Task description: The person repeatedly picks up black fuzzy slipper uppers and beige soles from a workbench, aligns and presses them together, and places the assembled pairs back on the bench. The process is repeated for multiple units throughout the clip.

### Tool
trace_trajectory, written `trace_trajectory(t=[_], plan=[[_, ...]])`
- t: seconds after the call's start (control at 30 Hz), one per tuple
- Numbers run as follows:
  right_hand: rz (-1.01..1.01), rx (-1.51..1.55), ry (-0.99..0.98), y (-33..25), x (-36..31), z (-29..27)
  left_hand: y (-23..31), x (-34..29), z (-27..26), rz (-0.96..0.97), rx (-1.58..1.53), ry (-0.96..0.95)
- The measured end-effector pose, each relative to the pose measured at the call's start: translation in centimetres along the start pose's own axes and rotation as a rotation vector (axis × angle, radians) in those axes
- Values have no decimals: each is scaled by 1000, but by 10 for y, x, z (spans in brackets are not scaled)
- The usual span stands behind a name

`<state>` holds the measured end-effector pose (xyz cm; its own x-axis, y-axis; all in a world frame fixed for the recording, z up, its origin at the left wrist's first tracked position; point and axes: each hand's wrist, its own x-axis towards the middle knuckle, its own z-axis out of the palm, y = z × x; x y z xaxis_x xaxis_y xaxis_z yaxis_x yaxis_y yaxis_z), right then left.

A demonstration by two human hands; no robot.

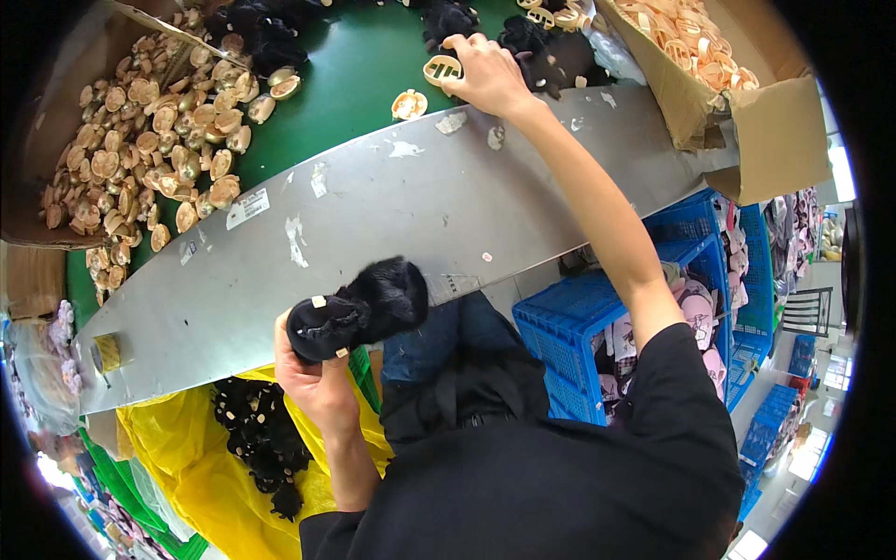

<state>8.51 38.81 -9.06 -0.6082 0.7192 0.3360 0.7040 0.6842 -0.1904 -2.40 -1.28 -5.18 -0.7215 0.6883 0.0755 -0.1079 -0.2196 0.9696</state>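
My left hand [315, 381] grips a black plush piece [359, 310] above the near edge of the metal tabletop. The piece has a rounded furry part, a gathered seam and small pale tabs at its rim. My right hand [485, 73] reaches to the far side, with thumb and index finger apart beside an oval, peach-coloured plastic shell [441, 70] with slots. Whether the fingers touch the shell I cannot tell. A second peach shell [409, 105] lies nearer, at the metal's edge. Several black plush pieces [558, 62] lie just right of my right hand.
A large heap of peach and gold shells [173, 131] fills the left, by a cardboard box [26, 168]. At the far right, another carton [782, 140] holds peach parts. Below stand a yellow bag [177, 448] with black pieces and blue crates [560, 364]. Tape [105, 353] sits left.
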Motion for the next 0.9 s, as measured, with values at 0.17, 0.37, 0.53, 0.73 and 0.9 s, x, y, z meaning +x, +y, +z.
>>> trace_trajectory(t=[0.17, 0.37, 0.53, 0.73, 0.9], plan=[[-46, -156, -51, -4, 12, 27, 2, 0, 3, -49, 28, 83], [-65, -131, -16, -8, 14, 27, 9, 1, 7, -117, -1, 92], [-151, 111, 122, -14, 9, 24, 6, -3, 0, -147, 68, 74], [-271, 770, 245, -83, -34, -34, 10, 0, 11, -153, 59, 160], [-295, 1107, 22, -129, -110, -87, 7, 2, 17, -148, 35, 46]])
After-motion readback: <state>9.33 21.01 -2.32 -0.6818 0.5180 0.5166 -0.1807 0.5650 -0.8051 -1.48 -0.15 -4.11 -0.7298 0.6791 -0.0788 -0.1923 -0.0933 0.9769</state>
